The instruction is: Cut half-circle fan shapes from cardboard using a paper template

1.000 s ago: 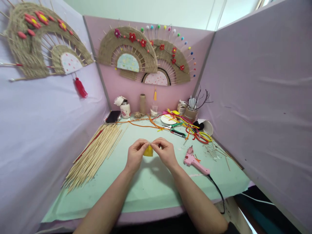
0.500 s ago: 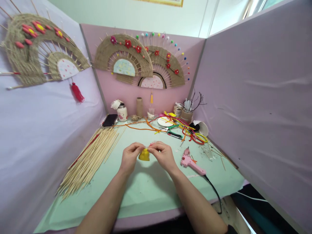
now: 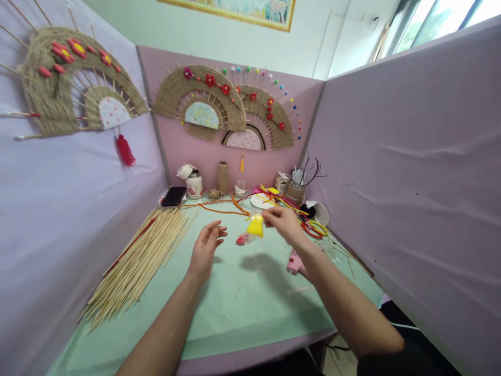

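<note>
My right hand [image 3: 282,221] is raised over the middle of the green table [image 3: 235,308], pinched on the top of a small clear bag [image 3: 255,225] with yellow stuff in it. The bag hangs from the fingers, blurred by motion. A small red piece [image 3: 242,239] lies or hangs just left of and below the bag; which, I cannot tell. My left hand [image 3: 206,247] hovers left of the bag with its fingers loosely spread and nothing in it.
A spread of bamboo skewers [image 3: 141,258] covers the table's left side. A pink glue gun [image 3: 294,262] lies partly behind my right forearm. Coloured pipe cleaners [image 3: 309,222], a white plate [image 3: 261,201], jars, a twine spool [image 3: 223,177] and a phone [image 3: 174,196] line the back. Purple panels enclose three sides.
My hands have come apart. The right hand has lifted the yellow bag up and to the right, and the left hand has let go and opened. The camera has tilted upward.
</note>
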Demonstrator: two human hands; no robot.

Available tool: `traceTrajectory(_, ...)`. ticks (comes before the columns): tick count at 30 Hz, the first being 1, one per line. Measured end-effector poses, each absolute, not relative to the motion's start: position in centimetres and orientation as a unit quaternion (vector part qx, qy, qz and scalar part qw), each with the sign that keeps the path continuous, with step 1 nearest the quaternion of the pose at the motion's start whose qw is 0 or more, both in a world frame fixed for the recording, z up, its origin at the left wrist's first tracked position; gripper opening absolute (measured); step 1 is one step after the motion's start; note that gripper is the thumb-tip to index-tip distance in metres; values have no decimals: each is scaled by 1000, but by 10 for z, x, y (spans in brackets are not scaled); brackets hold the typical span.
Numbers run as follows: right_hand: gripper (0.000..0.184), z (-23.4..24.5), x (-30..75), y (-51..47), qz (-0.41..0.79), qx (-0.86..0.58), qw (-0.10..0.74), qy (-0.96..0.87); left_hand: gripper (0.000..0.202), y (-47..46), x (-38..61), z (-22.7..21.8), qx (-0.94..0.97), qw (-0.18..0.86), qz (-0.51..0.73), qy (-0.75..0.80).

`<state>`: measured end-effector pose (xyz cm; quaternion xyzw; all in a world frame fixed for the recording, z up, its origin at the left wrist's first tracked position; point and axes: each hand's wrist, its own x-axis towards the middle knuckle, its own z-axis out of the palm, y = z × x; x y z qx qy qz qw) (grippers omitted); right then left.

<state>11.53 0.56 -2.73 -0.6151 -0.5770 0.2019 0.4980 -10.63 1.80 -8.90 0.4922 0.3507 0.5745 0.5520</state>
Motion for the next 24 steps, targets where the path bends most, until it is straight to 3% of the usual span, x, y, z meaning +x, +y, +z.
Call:
traceTrajectory(6, 27, 38, 174, 111, 44, -699, 489, -520, 45, 24, -107, -93, 458, 564, 556, 404)
traceTrajectory(10, 39, 56, 188, 153, 4, -734, 404, -546, 42, 28, -111, -95, 453, 565, 548, 419)
traceTrajectory(12, 48, 47, 186, 154, 18, -729, 344, -592, 42, 29, -112, -94, 453, 561, 545, 427)
traceTrajectory(15, 48, 13, 168, 136, 78, -671, 236, -698, 41, 29, -113, -90, 440, 558, 553, 435)
traceTrajectory(20, 67, -61, 122, 85, 183, -450, 62, -872, 38, 27, -112, -88, 430, 570, 552, 432)
traceTrajectory(21, 65, -73, 114, 77, 159, -411, 42, -897, 37, 28, -112, -88, 429, 572, 548, 434)
traceTrajectory(24, 35, -89, 101, 66, 96, -391, 31, -915, 37, 28, -113, -90, 426, 576, 536, 447)
